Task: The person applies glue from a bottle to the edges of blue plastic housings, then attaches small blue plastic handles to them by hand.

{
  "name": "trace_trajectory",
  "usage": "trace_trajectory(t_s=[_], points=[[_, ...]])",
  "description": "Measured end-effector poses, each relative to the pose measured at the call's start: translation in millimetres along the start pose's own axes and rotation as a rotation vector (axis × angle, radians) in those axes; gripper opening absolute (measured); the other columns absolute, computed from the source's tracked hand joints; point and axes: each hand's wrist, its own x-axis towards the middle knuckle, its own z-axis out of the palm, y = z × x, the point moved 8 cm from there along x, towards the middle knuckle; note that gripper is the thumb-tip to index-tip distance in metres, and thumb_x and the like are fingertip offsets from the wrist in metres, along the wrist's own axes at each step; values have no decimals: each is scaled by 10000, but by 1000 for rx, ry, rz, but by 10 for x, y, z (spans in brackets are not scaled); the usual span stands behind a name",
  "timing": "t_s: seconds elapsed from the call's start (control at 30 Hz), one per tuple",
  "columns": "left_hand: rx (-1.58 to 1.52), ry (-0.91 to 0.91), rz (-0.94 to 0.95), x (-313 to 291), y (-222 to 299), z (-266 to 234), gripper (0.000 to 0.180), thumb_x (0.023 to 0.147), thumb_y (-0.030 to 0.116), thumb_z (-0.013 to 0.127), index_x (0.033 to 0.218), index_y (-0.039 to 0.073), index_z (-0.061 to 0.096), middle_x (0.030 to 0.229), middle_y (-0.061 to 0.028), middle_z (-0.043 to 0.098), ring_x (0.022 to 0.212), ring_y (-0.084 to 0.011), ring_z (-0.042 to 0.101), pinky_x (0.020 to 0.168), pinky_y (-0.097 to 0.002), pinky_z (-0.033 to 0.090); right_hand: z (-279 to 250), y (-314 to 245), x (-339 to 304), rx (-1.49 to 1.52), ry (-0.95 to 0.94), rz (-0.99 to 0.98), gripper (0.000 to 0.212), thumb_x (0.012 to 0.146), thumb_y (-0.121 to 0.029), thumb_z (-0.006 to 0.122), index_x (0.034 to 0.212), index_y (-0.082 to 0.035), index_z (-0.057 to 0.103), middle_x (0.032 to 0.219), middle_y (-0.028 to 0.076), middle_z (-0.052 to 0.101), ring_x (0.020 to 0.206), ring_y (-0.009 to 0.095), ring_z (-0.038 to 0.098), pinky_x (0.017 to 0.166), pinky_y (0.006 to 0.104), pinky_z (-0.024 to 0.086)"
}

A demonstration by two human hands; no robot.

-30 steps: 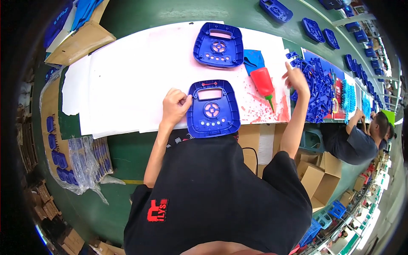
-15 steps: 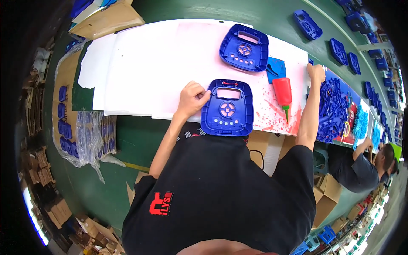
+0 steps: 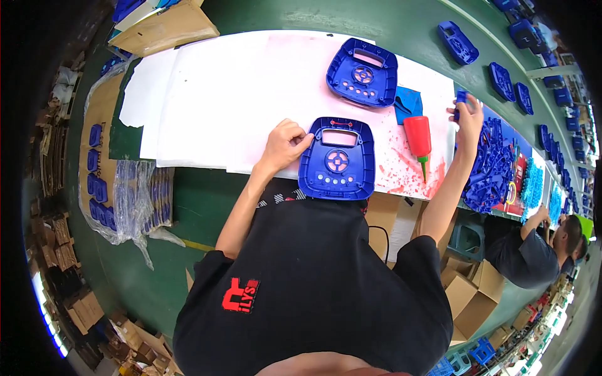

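Note:
At the table's near edge lies a blue plastic housing [image 3: 355,150], with a rectangular window, a round grille and a row of small holes. My left hand [image 3: 285,146] is closed at its upper left edge, fingers curled and thumb against the rim. Over on the right, my right hand [image 3: 468,121] pinches a small blue plastic part [image 3: 461,98] upright between its fingers, beside the pile of blue parts [image 3: 488,164]. A second blue housing [image 3: 347,76] of the same shape lies farther back on the table.
A red squeeze bottle [image 3: 418,136] with a green nozzle lies next to a blue cloth [image 3: 407,104]. Red smears mark the white table covering [image 3: 219,103]. A cardboard box [image 3: 166,28] sits at the far left corner. Another person [image 3: 523,250] works at the right.
My right hand has lifted from the table's right side and turned, and a small blue part now shows in its fingers. My left hand stays at the near housing.

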Motion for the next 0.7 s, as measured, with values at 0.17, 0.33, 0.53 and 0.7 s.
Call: trace_trajectory(t_s=[0.17,0.33,0.53,0.7], points=[[-45,42,14,122,199,-206,144,832,159,641,883,24,641,751,-71,590,720,-199,545,644,-316,457,995,-76,-833,-54,-401,50,331,889,-72,460,1175,36,586,836,75,671,618,94,532,557,230,433],[-69,11,6,361,302,-144,187,851,122,625,1002,11,630,920,-94,622,830,-177,601,687,-286,479,1679,-426,-1561,-522,-377,-625,318,847,-33,507,1149,33,582,912,173,641,807,312,578,785,411,473],[-58,34,102,410,359,22,311,817,126,684,1105,25,626,1074,-111,635,962,-222,627,781,-325,513,1941,-361,-1858,-633,-414,-903,398,759,-1,609,1156,-27,613,1080,116,607,1000,291,553,880,408,442],[-109,-19,81,352,275,196,299,785,130,707,1051,-1,668,1032,-134,655,964,-271,646,835,-344,519,2009,-196,-1887,-633,-475,-921,396,758,0,620,1151,-53,629,1103,115,622,1029,294,581,880,403,458]])
